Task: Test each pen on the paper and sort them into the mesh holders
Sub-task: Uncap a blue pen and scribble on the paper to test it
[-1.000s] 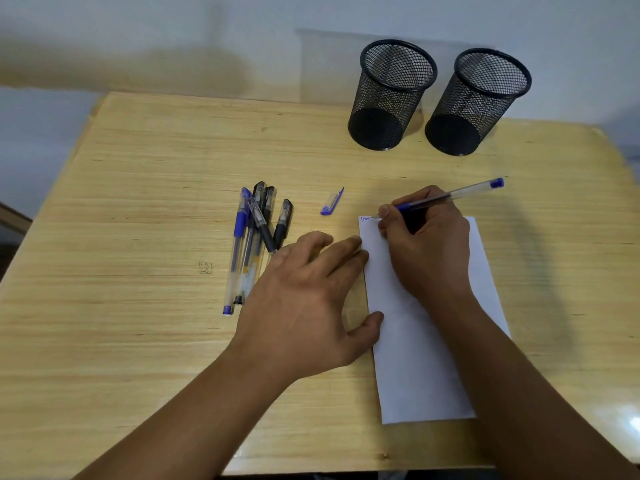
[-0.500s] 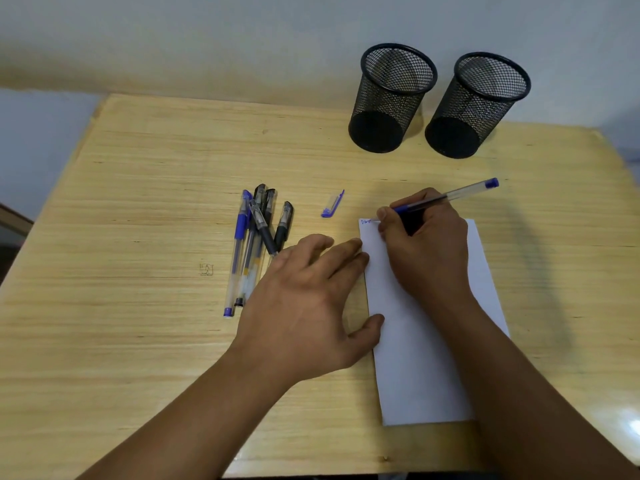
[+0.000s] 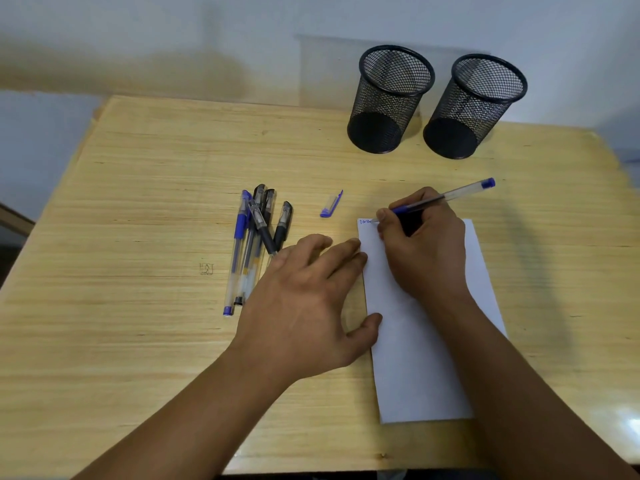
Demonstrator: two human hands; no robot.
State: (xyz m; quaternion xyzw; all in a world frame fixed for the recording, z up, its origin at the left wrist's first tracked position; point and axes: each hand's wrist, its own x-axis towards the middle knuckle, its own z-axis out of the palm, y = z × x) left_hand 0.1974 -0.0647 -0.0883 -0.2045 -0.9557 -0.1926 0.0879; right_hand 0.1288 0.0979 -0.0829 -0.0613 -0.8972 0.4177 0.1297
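Closest to you, the white paper [image 3: 419,368] lay flat on the pale wooden table [image 3: 138,358]. It was thin and floppy and looked like it would slide easily on that smooth top. Your left hand [image 3: 304,306] rested beside it, fingers spread out and straight, with the thumb and fingertips touching the paper's left edge to keep it from moving.

A little farther, your right hand [image 3: 422,251] pinched the blue pen [image 3: 440,199] low down on its dark grip, fingers curled tight round it. The tip was on the top left corner of the paper, next to a few small blue letters. The pen looked light, hard and a bit slippery, so the grip was a good place to hold it.

To the left lay a bunch of pens [image 3: 256,244], clear plastic with blue or black caps, all touching. Near them lay a loose blue cap [image 3: 331,205], tiny and easy to lose.

Farthest away stood two black mesh holders [image 3: 391,98], round, stiff and full of little holes. Both looked empty and light enough to tip.
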